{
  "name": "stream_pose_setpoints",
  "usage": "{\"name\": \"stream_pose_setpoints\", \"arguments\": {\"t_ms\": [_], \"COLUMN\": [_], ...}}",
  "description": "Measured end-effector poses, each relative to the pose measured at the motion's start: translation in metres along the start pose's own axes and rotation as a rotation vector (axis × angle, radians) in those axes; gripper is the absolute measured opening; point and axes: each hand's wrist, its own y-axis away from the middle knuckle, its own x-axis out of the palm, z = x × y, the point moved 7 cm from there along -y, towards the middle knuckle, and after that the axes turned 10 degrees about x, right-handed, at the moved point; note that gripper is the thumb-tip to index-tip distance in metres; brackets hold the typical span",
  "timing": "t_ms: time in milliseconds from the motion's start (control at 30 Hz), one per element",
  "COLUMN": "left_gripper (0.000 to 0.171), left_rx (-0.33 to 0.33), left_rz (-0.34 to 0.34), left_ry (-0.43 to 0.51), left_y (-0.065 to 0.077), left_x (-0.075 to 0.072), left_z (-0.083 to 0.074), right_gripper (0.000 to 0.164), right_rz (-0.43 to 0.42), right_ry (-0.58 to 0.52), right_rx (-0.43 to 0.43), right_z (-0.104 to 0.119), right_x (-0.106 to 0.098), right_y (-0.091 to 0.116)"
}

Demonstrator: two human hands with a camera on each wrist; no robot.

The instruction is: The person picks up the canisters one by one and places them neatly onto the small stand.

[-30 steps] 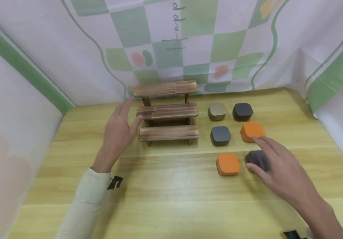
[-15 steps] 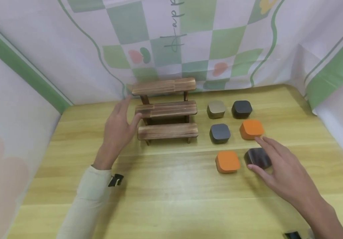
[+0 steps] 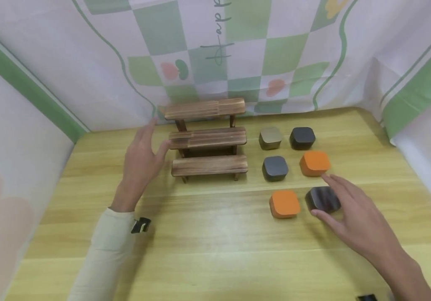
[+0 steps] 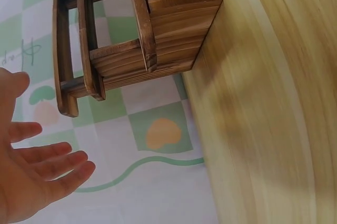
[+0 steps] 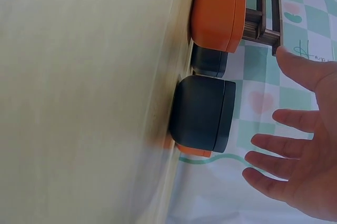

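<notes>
My left hand (image 3: 140,163) hovers with spread fingers at the left side of a brown three-tier wooden stand (image 3: 208,138). In the left wrist view its palm and fingers (image 4: 50,169) show nothing held, apart from the stand's end. My right hand (image 3: 362,213) hangs over a black rounded-square tin (image 3: 322,199), partly hiding it. The right wrist view shows that tin (image 5: 202,113) below the straight, spread fingers (image 5: 279,145), with a gap between. Just past the fingertips is an orange tin (image 3: 315,163); a second orange tin (image 3: 285,204) lies left of the black one.
Further back on the wooden table (image 3: 215,251) are a grey tin (image 3: 275,168), a gold tin (image 3: 270,138) and another black tin (image 3: 302,138). A checked cloth (image 3: 249,54) hangs behind the stand, and white cloth walls flank both sides.
My left hand has drawn slightly to the left, away from the stand. The right hand stays over the black tin, and the tins have not been moved.
</notes>
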Motion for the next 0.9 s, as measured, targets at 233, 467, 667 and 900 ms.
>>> {"name": "stream_pose_setpoints", "arguments": {"t_ms": [233, 467, 667, 900], "left_gripper": [0.065, 0.063, 0.065, 0.066], "left_rx": [-0.022, 0.01, 0.033, -0.029], "left_rz": [0.034, 0.019, 0.002, 0.056], "left_ry": [0.011, 0.021, 0.016, 0.035], "left_y": [-0.005, -0.014, -0.015, -0.017], "left_x": [0.005, 0.008, 0.007, 0.006], "left_z": [0.002, -0.005, -0.009, -0.004], "right_gripper": [0.092, 0.095, 0.093, 0.095], "right_rz": [0.004, 0.02, 0.042, 0.039], "right_ry": [-0.006, -0.012, -0.018, -0.016], "right_rx": [-0.013, 0.01, 0.048, 0.037], "right_z": [-0.005, -0.01, -0.013, -0.014], "right_x": [-0.001, -0.002, 0.001, 0.003], "right_y": [0.0, 0.002, 0.005, 0.005]}}
